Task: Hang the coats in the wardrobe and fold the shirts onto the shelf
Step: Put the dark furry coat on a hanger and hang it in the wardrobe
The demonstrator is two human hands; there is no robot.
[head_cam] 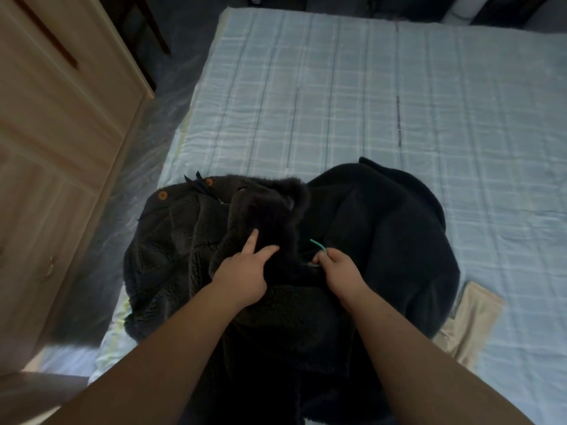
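A dark fleece coat (171,240) with round brown buttons lies in a heap on the near edge of the bed, its furry collar bunched up in the middle. A second dark coat (383,228) spreads to its right. My left hand (242,274) rests on the furry collar with its forefinger and thumb stretched out straight. Just right of it, my right hand (337,268) has its fingers curled round the hook of a teal hanger (319,245), whose body is hidden in the dark cloth.
The bed (368,102) has a pale blue checked cover. A beige garment (472,317) lies at its near right, partly under the coat. A light wooden wardrobe (55,148) stands on the left, across a strip of grey floor.
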